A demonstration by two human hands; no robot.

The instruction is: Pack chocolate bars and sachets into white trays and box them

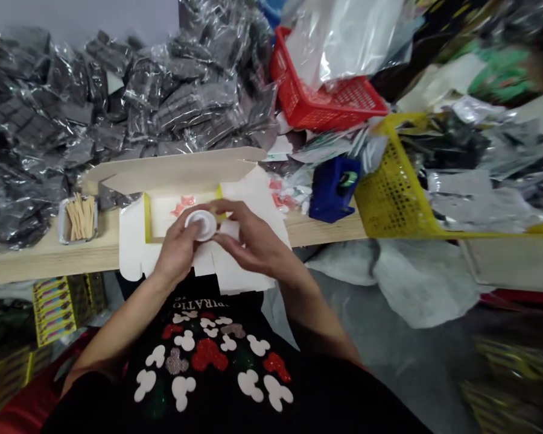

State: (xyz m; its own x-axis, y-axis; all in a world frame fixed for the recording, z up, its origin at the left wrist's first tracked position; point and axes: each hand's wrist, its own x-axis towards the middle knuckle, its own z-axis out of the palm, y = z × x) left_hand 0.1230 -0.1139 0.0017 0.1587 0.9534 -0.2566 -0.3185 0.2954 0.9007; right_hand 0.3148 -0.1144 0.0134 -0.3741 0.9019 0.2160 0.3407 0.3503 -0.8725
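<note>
White letters [202, 305] across the black shirt [219, 386] read roughly "PIRATIO"; left of the shirt, print on yellow packs [54, 310] is illegible.

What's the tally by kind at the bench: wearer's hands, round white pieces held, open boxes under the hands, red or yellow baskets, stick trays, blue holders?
Hands: 2 (left hand, right hand)
Round white piece: 1
Open white box: 1
Baskets: 2 (red basket, yellow basket)
Stick tray: 1
Blue holder: 1
Total: 8
</note>
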